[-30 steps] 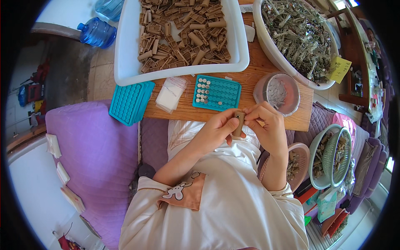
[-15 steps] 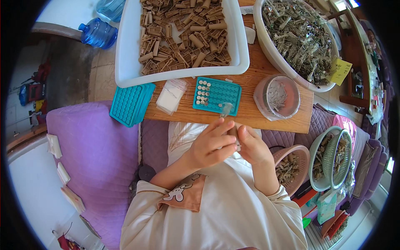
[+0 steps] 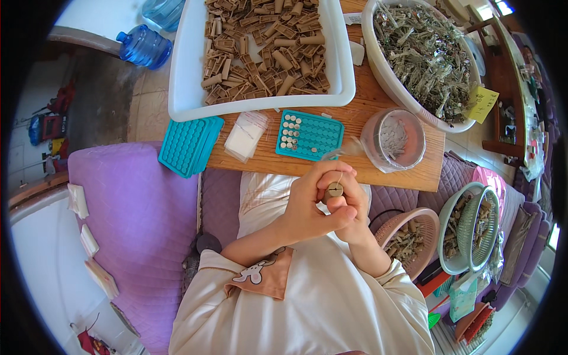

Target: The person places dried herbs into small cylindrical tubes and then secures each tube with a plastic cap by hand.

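brown wooden surface (image 3: 414,180): lies ahead, near edge running crosswise. bare left hand (image 3: 307,202) and bare right hand (image 3: 355,204): pressed together, fingers curled round one piece; neither is nearer. blurred translucent strip (image 3: 353,147): beyond the fingertips, slanting right. brown plastic-looking cylinder (image 3: 335,190): between both hands, slotted end facing the wearer, long axis apparently foreshortened.

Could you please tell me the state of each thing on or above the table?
Brown cylinder: held between left hand and right hand, round end toward the camera
White tub: filled with brown pieces
Teal tray: partly filled with white discs
Other teal trays: stacked
Large oval basin: heaped with clear-wrapped parts
Round container: open, holding pale pieces
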Tool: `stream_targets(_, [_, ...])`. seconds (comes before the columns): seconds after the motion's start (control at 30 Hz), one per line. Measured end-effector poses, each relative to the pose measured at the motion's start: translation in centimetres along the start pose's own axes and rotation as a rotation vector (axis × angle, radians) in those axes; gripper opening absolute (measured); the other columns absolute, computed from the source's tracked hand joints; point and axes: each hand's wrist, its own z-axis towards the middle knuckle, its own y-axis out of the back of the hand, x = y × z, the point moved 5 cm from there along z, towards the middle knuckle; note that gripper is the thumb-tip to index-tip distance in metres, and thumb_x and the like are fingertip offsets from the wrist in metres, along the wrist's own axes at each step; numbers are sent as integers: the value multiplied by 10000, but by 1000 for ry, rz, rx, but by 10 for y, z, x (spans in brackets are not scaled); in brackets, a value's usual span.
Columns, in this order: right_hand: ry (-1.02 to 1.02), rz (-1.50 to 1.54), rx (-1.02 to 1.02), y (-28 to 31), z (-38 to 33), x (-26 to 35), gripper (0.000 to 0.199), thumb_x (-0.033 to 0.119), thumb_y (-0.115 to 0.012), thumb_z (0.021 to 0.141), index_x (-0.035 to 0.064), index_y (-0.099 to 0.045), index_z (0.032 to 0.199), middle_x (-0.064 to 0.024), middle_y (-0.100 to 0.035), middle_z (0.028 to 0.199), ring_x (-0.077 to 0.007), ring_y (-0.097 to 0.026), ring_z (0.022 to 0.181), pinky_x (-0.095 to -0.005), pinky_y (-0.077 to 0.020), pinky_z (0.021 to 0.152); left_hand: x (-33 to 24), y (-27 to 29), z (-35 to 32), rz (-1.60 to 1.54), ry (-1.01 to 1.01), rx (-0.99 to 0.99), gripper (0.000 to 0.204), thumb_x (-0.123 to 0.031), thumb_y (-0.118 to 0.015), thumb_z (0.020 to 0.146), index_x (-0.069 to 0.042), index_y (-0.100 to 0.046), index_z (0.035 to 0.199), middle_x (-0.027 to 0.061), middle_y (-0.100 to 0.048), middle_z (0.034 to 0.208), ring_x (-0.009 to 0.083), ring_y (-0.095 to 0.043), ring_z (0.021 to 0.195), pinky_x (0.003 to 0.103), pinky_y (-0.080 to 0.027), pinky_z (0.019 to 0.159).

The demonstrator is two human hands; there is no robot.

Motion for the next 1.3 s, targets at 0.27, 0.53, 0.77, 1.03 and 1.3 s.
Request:
stream_targets(0.27, [15,-167,-89,9,2,-2,446,462,-510,801,21,-468,857,1,-453,698,-70,-421,598,-197,-343,521,6,-4,2,151,38,-33,488,-190,-638,638,-18,-454,1057,140,-549,943,237,-569,778,305,-455,670])
stream_targets(0.53, [-157,-282,-103,76,-29,17,160,-39,-427,741,-16,-469,894,-82,-519,839,-146,-510,743,-257,-422,699,-9,-13,25,606,-165,304,497,-395,-624,710,-33,-493,1024,153,-568,892,259,-569,797,354,-450,687])
stream_targets(0.77, [-554,-1322,206,192,-125,25,176,3,-484,688,-5,-546,852,-134,-585,770,-281,-565,719,-348,-438,624,-32,86,82,700,-204,-204,144,-116,-560,784,-48,-562,912,95,-613,817,188,-597,698,272,-465,611])
stream_targets(1.03, [-653,-1542,-252,183,-115,44,291,82,-559,703,41,-546,991,-147,-570,943,-314,-532,876,-404,-399,766,-26,157,133,1193,36,-42,207,-86,-516,773,-66,-558,974,125,-598,911,292,-564,846,356,-441,757])
stream_targets(1.3, [-296,-1443,-48,132,-44,50,296,53,-558,712,23,-533,1005,-150,-559,944,-324,-541,829,-378,-430,717,18,130,154,1327,193,377,275,-49,-560,707,-85,-594,977,96,-535,1075,247,-488,1019,340,-393,886])
